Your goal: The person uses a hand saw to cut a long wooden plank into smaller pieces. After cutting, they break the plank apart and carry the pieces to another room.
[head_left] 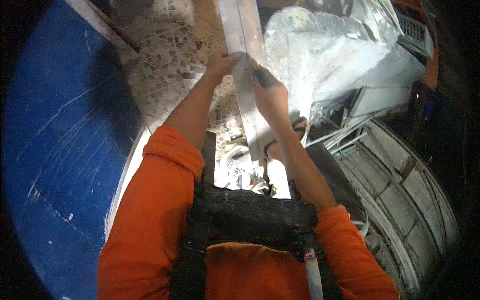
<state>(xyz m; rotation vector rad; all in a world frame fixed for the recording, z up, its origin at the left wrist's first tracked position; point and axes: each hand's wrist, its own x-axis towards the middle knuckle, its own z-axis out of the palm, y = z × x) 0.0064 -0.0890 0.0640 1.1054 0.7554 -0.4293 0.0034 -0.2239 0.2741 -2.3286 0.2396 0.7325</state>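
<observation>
Orange sleeves [145, 215], two of them, and one black chest strap [255, 212] fill the lower picture, with one pale tube [314, 277] hanging at 5 o'clock. Beyond them, toward 12 o'clock, the long metal bar [246, 97] lies between the two hands, its long axis running from about 11:30 down to 5:30, nearly in line with the body. I count one bar, though a seam in its upper part leaves me unable to tell whether two pieces overlap.

From the left hand [219, 69] the bar lies toward 3 o'clock; those fingers are clamped on its left edge. From the right hand [272, 97] it lies toward 9 o'clock; that hand is blurred, but its fingers are closed around one dark tool [262, 77], whose tip meets the bar's right side at about 10 o'clock from the knuckles. Of the two, the left hand is directly on the metal, while the right hand sits slightly nearer the body.

Around them: one blue surface [50, 125] at 9 o'clock, one stone-patterned floor [170, 55] at 11, one white bulky mass [320, 50] between 1 and 2, and one pale ribbed frame [400, 190] between 3 and 4. Printed scraps [237, 172], too jumbled to count, lie near the bar's lower end.
</observation>
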